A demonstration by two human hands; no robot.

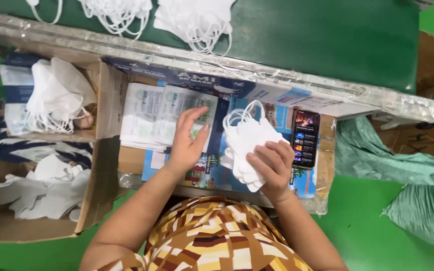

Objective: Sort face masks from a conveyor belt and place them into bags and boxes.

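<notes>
Head view: your right hand (pixel 272 163) clasps a stack of white face masks (pixel 247 143), fingers curled over its lower edge, on the printed cardboard work surface (pixel 212 173). Your left hand (pixel 189 138) lies flat and unclenched, fingertips touching the pile of printed plastic mask sleeves (pixel 151 118) just left of the stack. A smartphone (pixel 305 139) with a lit screen lies just right of the masks. Loose masks fill the cardboard box (pixel 99 190) at left.

A stack of masks (pixel 247 145) sits in the right grip (pixel 271 164), a phone (pixel 305 138) just right of it; flat packets (pixel 164 120) lie under the left grip (pixel 188 140), a box of masks (pixel 51 103) farther left.
</notes>
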